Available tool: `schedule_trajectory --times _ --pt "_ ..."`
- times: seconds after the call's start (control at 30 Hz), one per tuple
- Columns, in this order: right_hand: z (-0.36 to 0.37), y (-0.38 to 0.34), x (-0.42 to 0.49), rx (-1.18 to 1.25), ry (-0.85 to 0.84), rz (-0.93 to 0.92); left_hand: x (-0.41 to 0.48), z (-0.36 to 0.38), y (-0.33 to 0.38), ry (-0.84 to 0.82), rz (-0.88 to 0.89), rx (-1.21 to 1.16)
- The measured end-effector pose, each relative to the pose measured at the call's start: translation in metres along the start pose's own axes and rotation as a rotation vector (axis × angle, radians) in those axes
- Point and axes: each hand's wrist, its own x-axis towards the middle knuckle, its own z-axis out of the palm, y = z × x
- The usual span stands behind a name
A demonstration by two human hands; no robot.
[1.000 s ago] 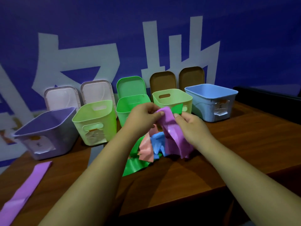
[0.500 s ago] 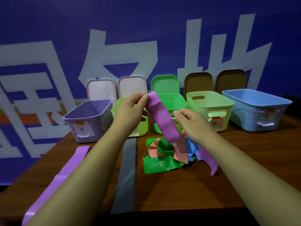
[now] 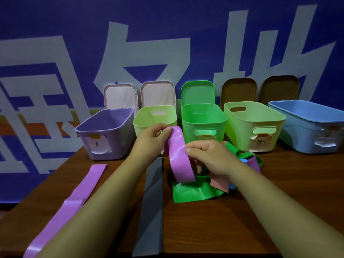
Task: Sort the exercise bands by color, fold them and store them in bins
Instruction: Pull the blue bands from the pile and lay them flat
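Head view: 5 bins (image 3: 202,125) line brown table (image 3: 232,226) before blue lettered wall (image 3: 55,19).

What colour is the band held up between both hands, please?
The band is purple, clearest in the head view.

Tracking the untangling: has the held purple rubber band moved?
Yes: the held purple band shifted left; its top is now before the left edge of the bright green bin.
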Motion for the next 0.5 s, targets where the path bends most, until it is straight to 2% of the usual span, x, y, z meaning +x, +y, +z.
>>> schedule_trajectory --times 0.07,0.2,0.5 --pt "0.001 0.008 0.002 -0.023 -0.023 0.022 0.002 0.002 -0.012 -0.02 -0.018 -0.027" --pt "0.012 0.028 0.001 0.085 -0.044 0.06 0.0 0.011 -0.029 -0.118 -0.048 -0.142" --pt "0.018 0.046 0.008 0.058 -0.009 0.026 -0.012 0.012 -0.016 -0.348 -0.254 -0.459"
